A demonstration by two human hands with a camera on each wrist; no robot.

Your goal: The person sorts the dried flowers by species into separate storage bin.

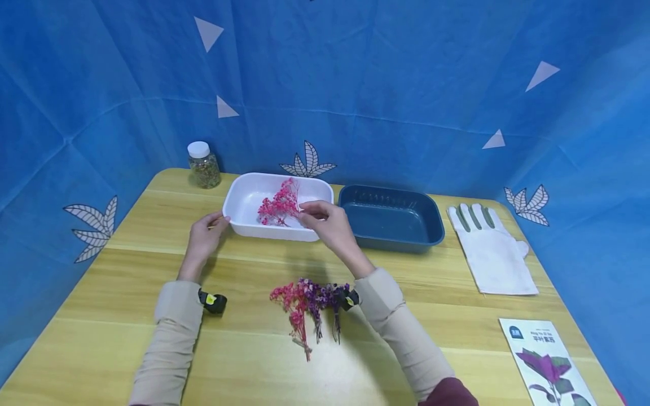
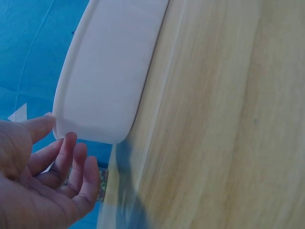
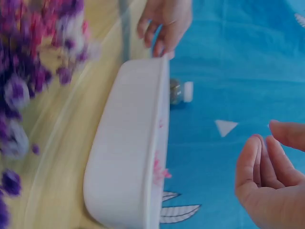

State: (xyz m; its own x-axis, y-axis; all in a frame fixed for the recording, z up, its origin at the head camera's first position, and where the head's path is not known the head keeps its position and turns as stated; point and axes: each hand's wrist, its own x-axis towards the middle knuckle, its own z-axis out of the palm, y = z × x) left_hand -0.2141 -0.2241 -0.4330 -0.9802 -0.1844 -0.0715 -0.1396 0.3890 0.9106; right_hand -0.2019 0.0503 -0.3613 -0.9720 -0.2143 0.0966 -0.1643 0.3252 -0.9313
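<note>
At the back of the table, a white plastic basin (image 1: 274,232) holds a sprig of pink dried flowers (image 1: 278,204). My left hand (image 1: 204,239) pinches the basin's left front corner between thumb and fingers, as the left wrist view also shows. Over the right side of the basin hovers my right hand (image 1: 327,223), close to the pink sprig. In the right wrist view, a gap shows between that hand's thumb and bent fingers (image 3: 248,167), with nothing visible in it. Pink dried flowers (image 1: 291,299) and purple dried flowers (image 1: 322,296) lie nearer me, partly under the right wrist.
A dark blue basin (image 1: 391,245) stands just right of the white one. White gloves (image 1: 495,259) and a flower-printed packet (image 1: 545,361) lie on the right. A lidded jar (image 1: 205,169) stands at the back left. Blue cloth (image 1: 315,67) hangs behind the table.
</note>
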